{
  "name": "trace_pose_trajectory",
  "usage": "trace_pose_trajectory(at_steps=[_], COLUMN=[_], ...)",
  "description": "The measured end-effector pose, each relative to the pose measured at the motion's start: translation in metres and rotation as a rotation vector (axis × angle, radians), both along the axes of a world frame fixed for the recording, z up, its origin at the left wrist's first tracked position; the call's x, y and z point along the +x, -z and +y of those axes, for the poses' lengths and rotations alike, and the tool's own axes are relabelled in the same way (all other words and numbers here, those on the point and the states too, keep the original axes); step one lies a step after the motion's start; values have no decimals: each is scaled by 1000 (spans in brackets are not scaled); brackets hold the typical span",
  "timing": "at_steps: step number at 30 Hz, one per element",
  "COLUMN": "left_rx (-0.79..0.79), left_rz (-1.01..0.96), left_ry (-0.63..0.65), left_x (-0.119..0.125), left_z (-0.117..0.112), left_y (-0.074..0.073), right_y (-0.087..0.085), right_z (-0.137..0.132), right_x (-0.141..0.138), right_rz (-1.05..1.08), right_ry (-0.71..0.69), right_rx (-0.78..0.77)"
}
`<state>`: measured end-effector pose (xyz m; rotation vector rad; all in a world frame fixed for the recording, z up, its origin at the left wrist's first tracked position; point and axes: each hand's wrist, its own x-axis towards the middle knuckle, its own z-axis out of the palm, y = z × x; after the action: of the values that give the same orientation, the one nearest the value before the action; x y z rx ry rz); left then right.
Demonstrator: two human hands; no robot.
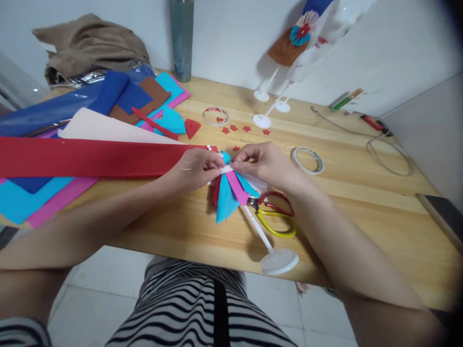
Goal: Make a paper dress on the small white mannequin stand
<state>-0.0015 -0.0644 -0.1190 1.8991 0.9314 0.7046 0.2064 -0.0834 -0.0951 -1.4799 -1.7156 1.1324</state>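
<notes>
Between my two hands is a small pale strip, lying across the top of a little skirt made of turquoise, magenta and red pieces. My left hand pinches the strip's left end between thumb and fingertips. At its other end, the thumb and fingers of my right hand are pressed together on it. A white stand with a round base and thin rod leans under the skirt, its base near the table's front edge. What the skirt is wrapped around is mostly hidden by my fingers.
Scissors with red and yellow handles lie beside the skirt. A tape roll is to the right. Red and other coloured sheets cover the left side. Small red flowers, white stands and a cable lie farther back.
</notes>
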Motion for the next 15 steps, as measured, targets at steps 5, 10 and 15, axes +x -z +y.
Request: trace_pose_trajectory(at_steps=[5, 10, 15], left_rx=[-48, -117, -135], left_rz=[-75, -134, -169], left_ry=[8, 36, 51], left_x=[0, 0, -2], left_z=[1, 2, 4], left_y=[5, 4, 3], right_y=[-7, -3, -4], right_z=[-7, -12, -12], right_x=[-11, -17, -20], right_rz=[158, 253, 315], right_ry=[39, 46, 1], right_rx=[-52, -147, -138])
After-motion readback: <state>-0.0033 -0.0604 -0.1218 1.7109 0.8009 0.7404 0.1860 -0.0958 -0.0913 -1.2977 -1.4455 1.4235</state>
